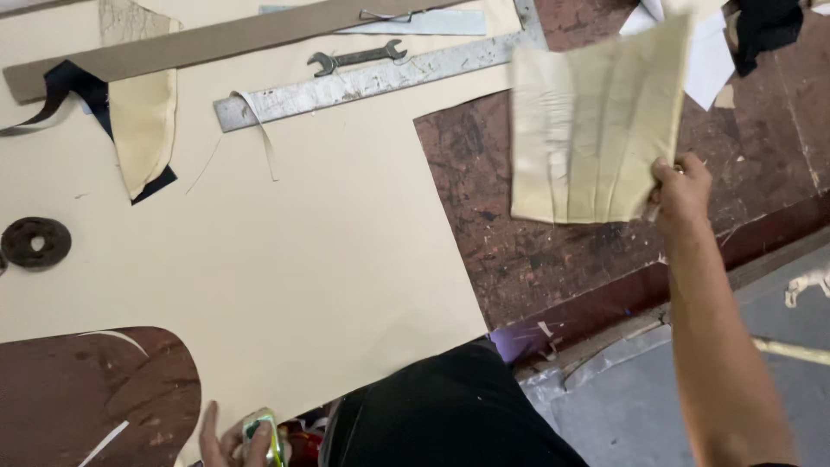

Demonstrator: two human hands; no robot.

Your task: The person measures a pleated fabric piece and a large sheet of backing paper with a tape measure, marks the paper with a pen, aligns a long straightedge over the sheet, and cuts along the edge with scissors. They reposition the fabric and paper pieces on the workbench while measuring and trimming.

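My right hand (681,188) is raised over the right part of the worktable and grips the lower right corner of a cream piece of cut material (595,130), which hangs in the air, blurred. At the bottom edge my left hand (232,441) holds a small green and yellow object (266,437) against the near edge of a large cream sheet (285,242) spread across the brown table (553,251).
A long metal ruler (372,82), a wrench (356,59) and a brown strip (216,41) lie at the far side. A dark ring-shaped weight (35,242) sits at the left. Cream and black offcuts (138,121) lie at top left, white scraps (709,52) at top right.
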